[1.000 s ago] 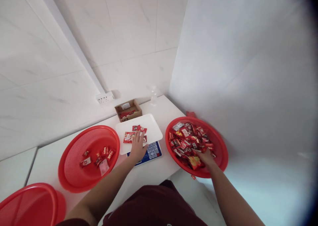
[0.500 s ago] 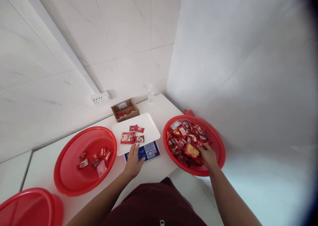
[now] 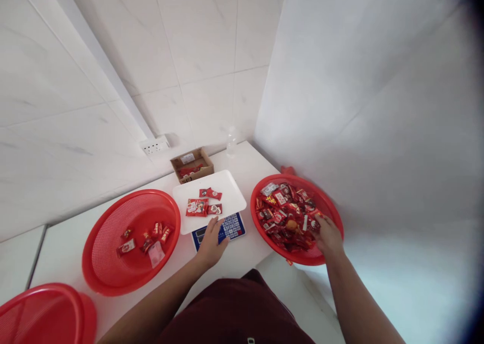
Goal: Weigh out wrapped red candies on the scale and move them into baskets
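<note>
My left hand (image 3: 212, 243) lies open over the front panel of a blue-and-white digital scale (image 3: 231, 228), fingertips near the white weighing tray (image 3: 227, 182). Several red wrapped snacks sit on that tray, among them a larger red packet (image 3: 196, 208) and a small dark-red packet (image 3: 215, 209). Inside the right red basket (image 3: 260, 182), my right hand (image 3: 329, 238) has its thumb and fingers closed around a small red snack packet (image 3: 313, 224). Many other red wrapped snacks (image 3: 282, 215) fill this basket, and the hand hides some of them.
Left of the scale stands another red basket (image 3: 97, 243) with several packets and a pinkish packet (image 3: 155, 253). A further red basket (image 3: 49, 313) is at lower left. Behind the tray are a cardboard box (image 3: 193, 165) and a clear bottle (image 3: 231, 145), near the wall socket (image 3: 154, 146).
The red-and-yellow packet my right hand held is out of its fingers. That hand has moved slightly right within the basket to another packet. My left hand stays over the scale.
</note>
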The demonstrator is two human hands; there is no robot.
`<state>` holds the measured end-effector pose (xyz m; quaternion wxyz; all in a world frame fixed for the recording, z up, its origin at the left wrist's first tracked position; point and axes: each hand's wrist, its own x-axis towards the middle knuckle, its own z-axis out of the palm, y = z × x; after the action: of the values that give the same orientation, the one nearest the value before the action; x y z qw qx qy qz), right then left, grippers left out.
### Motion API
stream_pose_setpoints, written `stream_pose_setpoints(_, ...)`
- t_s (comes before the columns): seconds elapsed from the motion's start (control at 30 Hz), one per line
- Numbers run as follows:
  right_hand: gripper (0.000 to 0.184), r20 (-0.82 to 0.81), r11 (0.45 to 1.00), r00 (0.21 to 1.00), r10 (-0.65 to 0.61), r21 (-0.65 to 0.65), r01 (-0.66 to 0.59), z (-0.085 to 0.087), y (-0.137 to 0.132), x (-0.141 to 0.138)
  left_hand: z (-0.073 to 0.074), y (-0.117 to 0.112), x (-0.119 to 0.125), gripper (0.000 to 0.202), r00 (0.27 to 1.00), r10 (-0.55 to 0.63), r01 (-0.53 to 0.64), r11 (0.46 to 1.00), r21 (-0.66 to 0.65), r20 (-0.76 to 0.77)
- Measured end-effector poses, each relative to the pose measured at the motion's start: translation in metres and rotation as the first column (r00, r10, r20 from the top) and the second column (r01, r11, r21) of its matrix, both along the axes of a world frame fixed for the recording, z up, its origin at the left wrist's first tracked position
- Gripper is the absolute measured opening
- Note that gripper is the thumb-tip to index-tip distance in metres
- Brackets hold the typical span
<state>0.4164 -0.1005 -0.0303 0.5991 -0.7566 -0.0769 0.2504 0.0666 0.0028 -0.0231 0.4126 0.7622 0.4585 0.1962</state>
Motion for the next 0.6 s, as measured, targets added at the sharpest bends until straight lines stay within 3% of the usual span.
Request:
stream_pose_setpoints(0.07,0.039,-0.131,0.991,0.982,0.136,0.031,-0.133,0.015,0.006,-0.025,0.008,-0.002,0.007,0.052,0.996,-0.006,0.020,0.989,-0.148,0.091)
stream_pose_setpoints(0.13,0.037,-0.224,0.937,0.911,0.347,0.057,-0.343,0.030,0.014,-0.061,0.017,-0.007,0.017,0.052,0.979,0.011,0.066,0.927,-0.369,0.203)
stream_pose_setpoints(0.17,0.035,-0.226,0.878,0.850,0.476,0.063,-0.475,0.036,0.018,-0.081,0.020,-0.010,0.023,0.052,0.966,0.035,0.097,0.872,-0.481,0.257)
stream_pose_setpoints(0.23,0.034,-0.180,0.691,0.674,0.717,0.051,-0.721,0.046,0.026,-0.120,0.023,-0.016,0.033,0.051,0.934,0.116,0.141,0.749,-0.648,0.337)
stream_pose_setpoints(0.3,0.035,-0.125,0.513,0.505,0.854,0.042,-0.857,0.050,0.032,-0.152,0.021,-0.020,0.038,0.047,0.909,0.186,0.146,0.695,-0.704,0.372)
stream_pose_setpoints(0.33,0.037,-0.100,0.466,0.460,0.882,0.039,-0.884,0.050,0.035,-0.164,0.019,-0.020,0.039,0.045,0.901,0.217,0.133,0.685,-0.716,0.375)
stream_pose_setpoints(0.37,0.039,-0.078,0.453,0.450,0.890,0.037,-0.891,0.048,0.037,-0.172,0.017,-0.019,0.037,0.043,0.896,0.250,0.109,0.679,-0.726,0.368)
stream_pose_setpoints(0.4,0.041,-0.061,0.475,0.473,0.879,0.029,-0.879,0.045,0.039,-0.177,0.015,-0.016,0.035,0.042,0.891,0.284,0.078,0.671,-0.738,0.353)
stream_pose_setpoints(0.53,0.049,-0.158,0.653,0.642,0.750,0.027,-0.756,0.030,0.043,-0.177,0.016,0.016,0.021,0.036,0.862,0.437,-0.093,0.633,-0.768,0.255)
stream_pose_setpoints(0.6,0.045,-0.291,0.708,0.665,0.688,0.068,-0.703,0.026,0.043,-0.172,0.021,0.040,0.016,0.034,0.837,0.495,-0.157,0.629,-0.761,0.236)
